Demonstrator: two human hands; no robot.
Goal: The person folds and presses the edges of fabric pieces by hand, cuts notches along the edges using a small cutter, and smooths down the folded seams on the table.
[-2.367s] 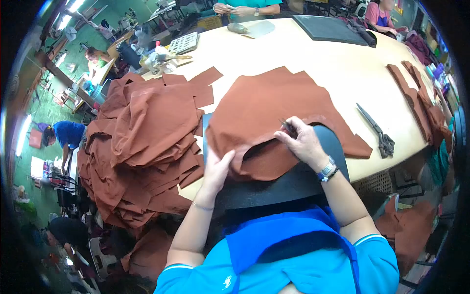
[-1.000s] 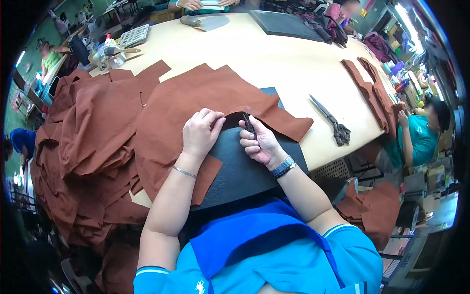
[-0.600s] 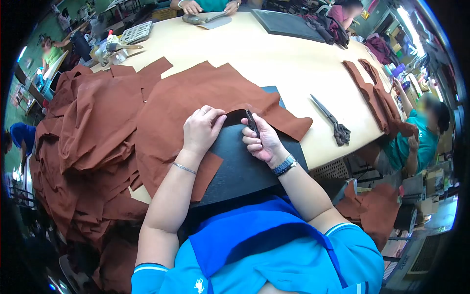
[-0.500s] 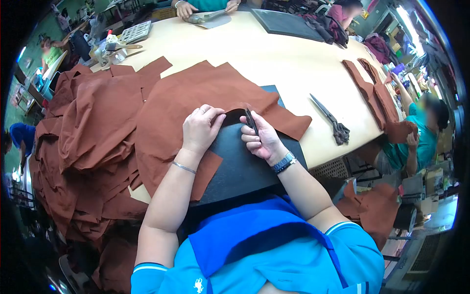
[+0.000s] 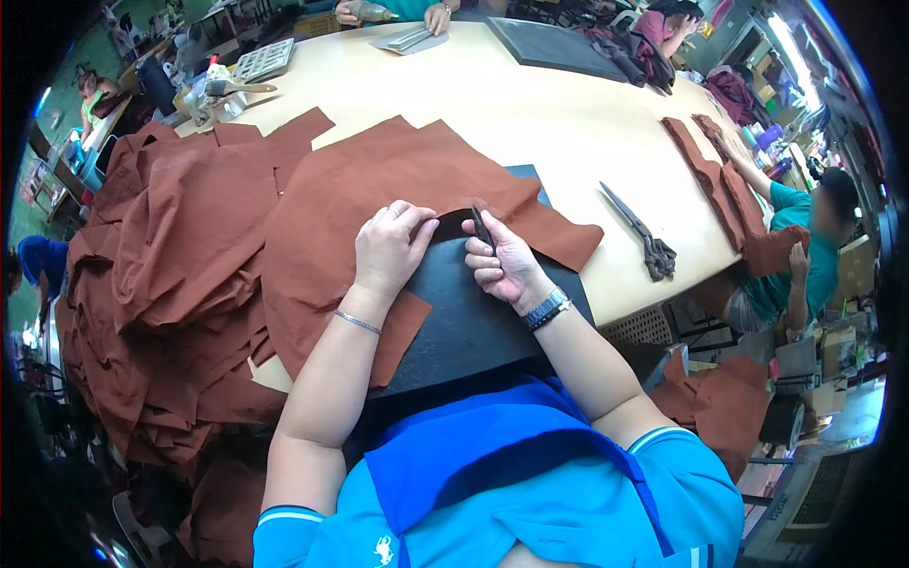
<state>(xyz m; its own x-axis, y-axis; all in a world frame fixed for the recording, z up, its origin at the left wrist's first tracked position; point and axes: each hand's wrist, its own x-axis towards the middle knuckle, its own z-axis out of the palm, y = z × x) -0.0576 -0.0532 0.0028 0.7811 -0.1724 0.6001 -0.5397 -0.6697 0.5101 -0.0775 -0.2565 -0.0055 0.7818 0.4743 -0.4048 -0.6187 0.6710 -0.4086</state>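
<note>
Spread before me is a reddish-brown fabric piece [image 5: 379,170], partly over a dark board [image 5: 464,312]. My left hand [image 5: 393,246] pinches the near edge of this fabric, with thumb and fingers pressed together. A dark strip [image 5: 454,224] shows along the edge between my hands. My right hand [image 5: 507,265] is closed around small black thread snips [image 5: 484,229], their tips pointing up at the fabric edge. Whether the blades touch the cloth I cannot tell. To the right lie large fabric shears [image 5: 636,227], with dark wrapping on the handles.
A heap of brown fabric [image 5: 180,246] covers the left of the table [image 5: 454,95]. A brush [image 5: 237,88] and a tray [image 5: 265,61] stand at the far left. Across the table a person's hands hold a bottle [image 5: 369,11]. A co-worker [image 5: 814,222] handles brown pieces [image 5: 729,189] at right.
My hands have hardly moved. The person across has lifted the bottle off the grey sheet. At right, the co-worker's arm has reached further over the brown pieces.
</note>
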